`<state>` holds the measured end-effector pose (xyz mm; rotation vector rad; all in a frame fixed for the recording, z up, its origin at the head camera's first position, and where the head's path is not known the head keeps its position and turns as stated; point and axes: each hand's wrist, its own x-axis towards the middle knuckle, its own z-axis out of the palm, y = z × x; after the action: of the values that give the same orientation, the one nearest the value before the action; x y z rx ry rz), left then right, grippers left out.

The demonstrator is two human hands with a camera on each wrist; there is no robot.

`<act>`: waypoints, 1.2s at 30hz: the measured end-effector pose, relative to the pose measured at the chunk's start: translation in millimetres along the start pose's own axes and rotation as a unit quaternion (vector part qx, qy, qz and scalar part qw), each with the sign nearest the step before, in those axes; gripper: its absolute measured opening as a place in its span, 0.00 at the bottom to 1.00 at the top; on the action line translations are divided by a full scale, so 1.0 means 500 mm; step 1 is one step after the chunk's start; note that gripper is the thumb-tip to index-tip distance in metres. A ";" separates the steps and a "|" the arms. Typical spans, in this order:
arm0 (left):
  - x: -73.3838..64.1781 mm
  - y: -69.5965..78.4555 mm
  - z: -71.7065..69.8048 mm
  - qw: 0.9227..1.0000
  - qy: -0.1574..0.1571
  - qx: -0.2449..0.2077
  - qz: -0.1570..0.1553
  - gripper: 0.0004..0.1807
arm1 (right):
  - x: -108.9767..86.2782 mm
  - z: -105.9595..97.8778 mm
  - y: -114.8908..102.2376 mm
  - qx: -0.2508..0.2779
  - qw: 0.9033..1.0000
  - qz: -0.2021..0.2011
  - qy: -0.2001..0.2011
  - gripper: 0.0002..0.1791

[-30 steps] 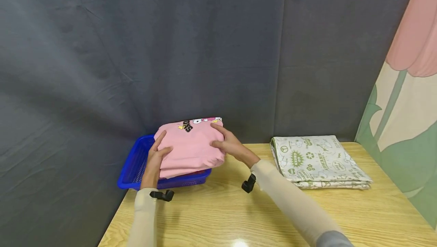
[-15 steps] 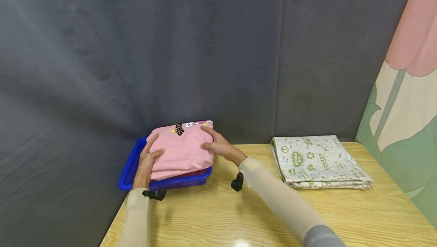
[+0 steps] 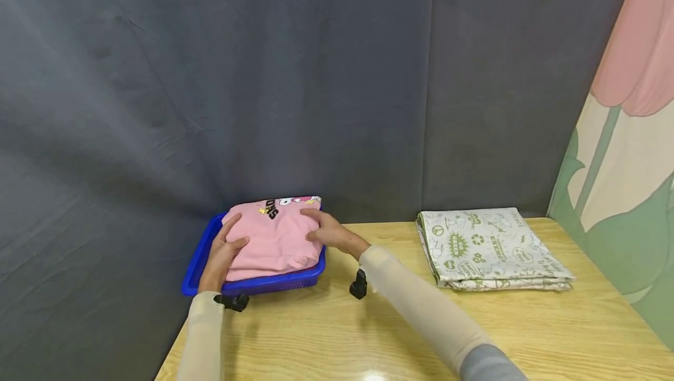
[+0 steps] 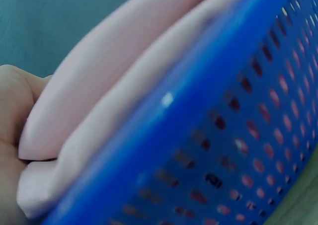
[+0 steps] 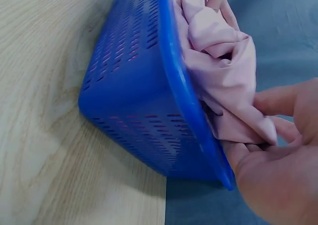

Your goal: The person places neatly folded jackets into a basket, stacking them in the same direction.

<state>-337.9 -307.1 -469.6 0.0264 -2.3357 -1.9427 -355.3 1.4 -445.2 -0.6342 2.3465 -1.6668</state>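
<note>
A folded pink garment [image 3: 275, 239] with a cartoon print and dark lettering lies level in the blue plastic basket [image 3: 284, 282], towards its right side. My left hand [image 3: 220, 253] grips the garment's left edge, thumb on top. On the opposite side, my right hand [image 3: 333, 232] holds the right edge. In the right wrist view, fingers and thumb of the right hand [image 5: 285, 160] pinch the bunched cloth [image 5: 226, 81] just above the rim. The left wrist view shows the folded layers [image 4: 109, 81] pressed along the basket rim [image 4: 169, 98]. The fingers under the cloth are hidden.
A folded white cloth with green print [image 3: 489, 247] lies at the right on the wooden table [image 3: 326, 334]. A dark grey curtain [image 3: 326, 88] hangs close behind the basket and along the left. A wall with a flower mural [image 3: 626, 153] borders the right side.
Both hands have moved left and down with the pink garment, which has gone from above the basket into it. The red item seen under it earlier is now covered in the head view.
</note>
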 end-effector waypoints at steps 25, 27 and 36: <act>-0.019 -0.015 -0.031 0.987 -0.023 0.120 -0.105 0.39 | 0.003 0.026 -0.005 -0.245 0.968 -0.029 -0.042 0.28; -0.018 -0.016 -0.032 0.980 -0.042 0.158 -0.110 0.41 | -0.001 0.031 -0.008 -0.275 0.960 -0.042 -0.025 0.25; -0.012 -0.026 -0.023 0.952 -0.050 0.288 -0.087 0.49 | -0.025 0.033 -0.006 -0.455 0.889 -0.046 0.019 0.06</act>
<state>-331.6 -320.6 -480.9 0.1875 -2.9710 -1.2705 -336.8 -7.9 -449.4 -0.8454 3.0954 -0.4816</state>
